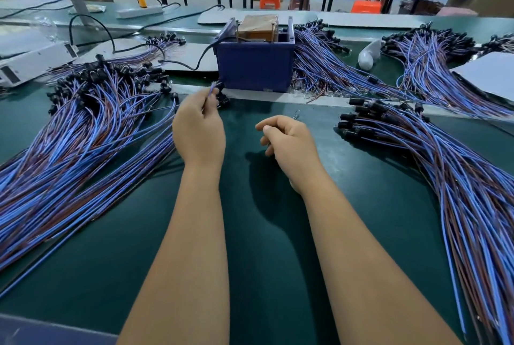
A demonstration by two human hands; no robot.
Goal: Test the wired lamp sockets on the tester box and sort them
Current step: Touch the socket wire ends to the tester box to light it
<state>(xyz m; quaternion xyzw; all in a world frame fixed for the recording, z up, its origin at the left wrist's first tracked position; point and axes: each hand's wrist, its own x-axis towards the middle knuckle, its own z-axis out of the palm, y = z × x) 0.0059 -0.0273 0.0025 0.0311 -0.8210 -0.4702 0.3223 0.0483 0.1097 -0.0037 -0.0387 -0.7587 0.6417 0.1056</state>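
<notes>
Item: wired lamp socket, black body on blue and brown leads, pinched between the fingers of the left hand; held above the green table, just in front of the lower left corner of the tester box

Right hand: hovers over the bare middle of the table, fingers loosely curled, holding nothing

Tester box: blue plastic bin with a brown block and upright pins on top, black cord trailing left; whether its contacts are live cannot be told

Stock, left: large fan of wired sockets, socket ends toward the box, leads running toward the near edge; the held piece sits at its inner edge

Stock, right: a second fan near the right hand, and further bundles behind, beside the box

Also present: white bulb lying right of the box; white unit at far left

Step in hand, as judged: one socket singled out for testing, or just lifted from the left pile; not yet on the box

Next move calls for: raising the socket to the pins on the box top, likely with the right hand steadying the leads, then laying it in the proper pile by result; which pile is which cannot be told
</notes>
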